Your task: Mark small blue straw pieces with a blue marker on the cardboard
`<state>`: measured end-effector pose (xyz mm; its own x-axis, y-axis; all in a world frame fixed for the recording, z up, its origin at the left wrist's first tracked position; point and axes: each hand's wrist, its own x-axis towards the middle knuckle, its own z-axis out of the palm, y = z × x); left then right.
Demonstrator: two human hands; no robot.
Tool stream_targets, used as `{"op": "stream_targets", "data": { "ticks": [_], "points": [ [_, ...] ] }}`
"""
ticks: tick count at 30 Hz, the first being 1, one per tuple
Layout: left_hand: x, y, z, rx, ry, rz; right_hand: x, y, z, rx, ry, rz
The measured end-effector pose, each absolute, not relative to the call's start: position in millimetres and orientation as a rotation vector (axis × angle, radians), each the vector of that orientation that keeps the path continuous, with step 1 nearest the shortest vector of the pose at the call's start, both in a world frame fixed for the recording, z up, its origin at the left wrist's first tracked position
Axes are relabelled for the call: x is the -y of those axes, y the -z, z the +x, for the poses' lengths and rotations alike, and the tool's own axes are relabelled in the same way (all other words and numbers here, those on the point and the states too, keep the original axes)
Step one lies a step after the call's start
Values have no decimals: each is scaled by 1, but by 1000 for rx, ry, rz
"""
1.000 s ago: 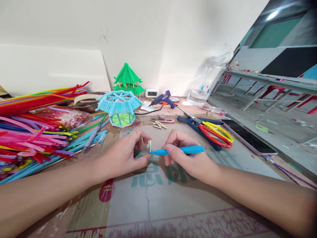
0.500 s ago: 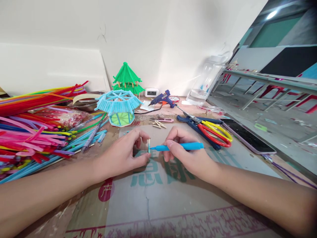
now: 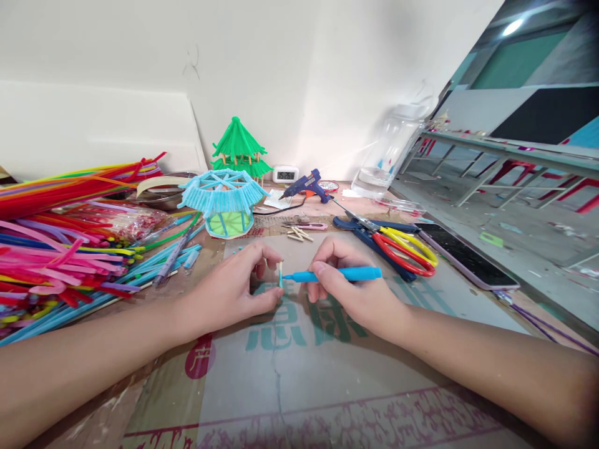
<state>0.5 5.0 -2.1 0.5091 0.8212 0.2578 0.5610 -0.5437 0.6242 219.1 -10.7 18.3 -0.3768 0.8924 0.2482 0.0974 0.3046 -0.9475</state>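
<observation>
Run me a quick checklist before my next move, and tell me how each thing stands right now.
1. Stick gripped: ok, upright between the thumb and a finger of the left hand.
2. Marker in hand: ok, held in the right hand, uncapped end towards the stick.
3. Marker touching the stick: cannot tell, the gap is too small to judge.
4. Stick blue from end to end: not ok, its upper part looks pale.
5. Scissors clear of the hands: ok, lying beyond the right hand.
6. Glue gun hot: cannot tell, nothing visible shows it.
</observation>
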Motion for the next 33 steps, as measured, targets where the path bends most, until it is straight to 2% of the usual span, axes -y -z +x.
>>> {"op": "stream_targets", "data": {
  "ticks": [17,33],
  "points": [
    [-5,3,-1,-1143,-735,2279,11,-14,221,1755,-1235,-903],
    [-4,3,-1,-1119,-726,2290,10,-18,218,1708,-1142,-968]
  ]
}}
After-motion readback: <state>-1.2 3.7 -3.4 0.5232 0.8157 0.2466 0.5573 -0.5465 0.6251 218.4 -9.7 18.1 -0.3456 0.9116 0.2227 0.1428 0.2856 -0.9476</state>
